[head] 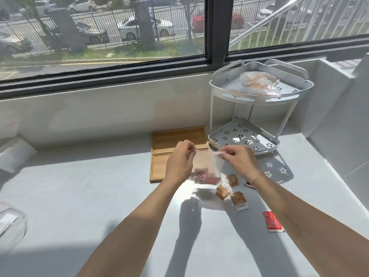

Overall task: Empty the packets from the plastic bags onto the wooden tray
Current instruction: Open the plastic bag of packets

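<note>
hands: your left hand (pixel 180 159) and right hand (pixel 237 159) each pinch the top edge of the plastic bag (pixel 205 166)
bag: hangs over the wooden tray (pixel 159 166), red packets (pixel 203 177) inside
counter: brown packets (pixel 229 189) loose beside it

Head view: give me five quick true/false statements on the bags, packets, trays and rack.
1. Both hands, left hand and right hand, hold the top of a clear plastic bag. True.
2. That bag is empty. False: red packets sit in its bottom.
3. The wooden tray holds brown packets. False: the brown packets lie on the counter.
4. A second filled bag lies on the rack's top shelf. True.
5. The rack's lower shelf holds a bag. False: it looks empty.
</note>
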